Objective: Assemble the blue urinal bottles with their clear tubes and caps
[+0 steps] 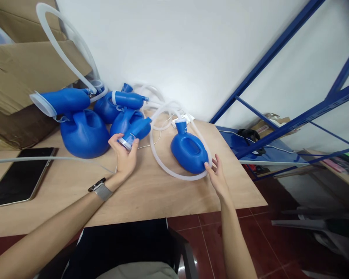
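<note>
My left hand [124, 159] grips a blue urinal funnel [138, 130] near its wide clear end, thumb on one side and fingers on the other. A translucent tube [174, 174] runs from the funnel's narrow end in a big loop around a blue urinal bottle [189, 153] with a handle hole, which rests on the table. My right hand [216, 174] pinches this tube at the bottle's lower right, the thumb beside the bottle's base. Behind my left hand, another blue funnel [129, 100] lies on top of a handled bottle.
At the left, a large blue bottle [84, 135] carries a funnel [66, 101] with a tube arching up. A tablet [17, 178] and a cable [40, 159] lie on the wooden table [163, 201]. Cardboard boxes [31, 69] stand behind. Blue metal shelving [279, 120] is on the right.
</note>
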The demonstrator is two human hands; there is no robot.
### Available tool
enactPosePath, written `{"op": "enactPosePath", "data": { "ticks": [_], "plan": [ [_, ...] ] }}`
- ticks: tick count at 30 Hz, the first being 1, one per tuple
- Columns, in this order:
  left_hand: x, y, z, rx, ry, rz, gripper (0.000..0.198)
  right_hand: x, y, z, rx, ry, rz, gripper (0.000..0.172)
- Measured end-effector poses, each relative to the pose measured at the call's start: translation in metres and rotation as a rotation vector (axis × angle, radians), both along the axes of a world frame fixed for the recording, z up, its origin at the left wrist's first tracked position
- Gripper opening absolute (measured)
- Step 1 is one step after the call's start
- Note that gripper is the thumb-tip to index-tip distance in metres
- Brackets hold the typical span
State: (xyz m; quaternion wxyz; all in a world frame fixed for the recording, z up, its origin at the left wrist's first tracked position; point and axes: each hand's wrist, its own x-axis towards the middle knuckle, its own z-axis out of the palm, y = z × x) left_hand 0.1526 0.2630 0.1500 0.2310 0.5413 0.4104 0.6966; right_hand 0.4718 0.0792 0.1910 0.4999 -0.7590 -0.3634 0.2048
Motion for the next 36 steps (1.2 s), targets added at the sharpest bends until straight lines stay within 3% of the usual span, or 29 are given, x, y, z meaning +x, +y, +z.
{"op": "enactPosePath", "data": {
  "ticks": [3, 8, 11, 14, 18, 22, 27, 31, 36],
  "plan": [
    [0.002, -0.004, -0.004, 0.149, 0.193, -0.003, 0.043, -0.012, 0.01, -0.002, 0.102, -0.035, -0.009, 0.129],
    [0.007, -0.014, -0.008, 0.243, 0.396, -0.243, 0.043, -0.019, 0.026, -0.008, 0.063, -0.365, -0.023, 0.115],
    [0.007, -0.02, -0.012, 0.243, 0.516, -0.428, 0.059, -0.008, 0.04, -0.007, 0.117, -0.448, 0.001, 0.103],
    [0.004, -0.022, -0.014, 0.172, 0.597, -0.605, 0.076, 0.012, 0.056, 0.004, 0.17, -0.376, 0.127, 0.089],
    [0.001, -0.021, -0.013, 0.069, 0.647, -0.771, 0.074, 0.027, 0.064, 0.022, 0.059, -0.408, 0.271, 0.081],
    [0.001, -0.022, -0.013, 0.067, 0.736, -0.811, 0.081, 0.022, 0.047, 0.026, 0.026, -0.479, 0.28, 0.084],
    [0.002, -0.022, -0.017, 0.091, 0.82, -0.783, 0.089, 0.023, 0.004, 0.018, 0.068, -0.512, 0.148, 0.08],
    [0.003, -0.018, -0.021, 0.109, 0.838, -0.758, 0.095, 0.046, -0.034, 0.01, 0.122, -0.475, -0.057, 0.079],
    [0.004, -0.014, -0.023, 0.109, 0.859, -0.763, 0.096, 0.09, -0.06, -0.003, 0.158, -0.294, -0.348, 0.099]
  ]
}}
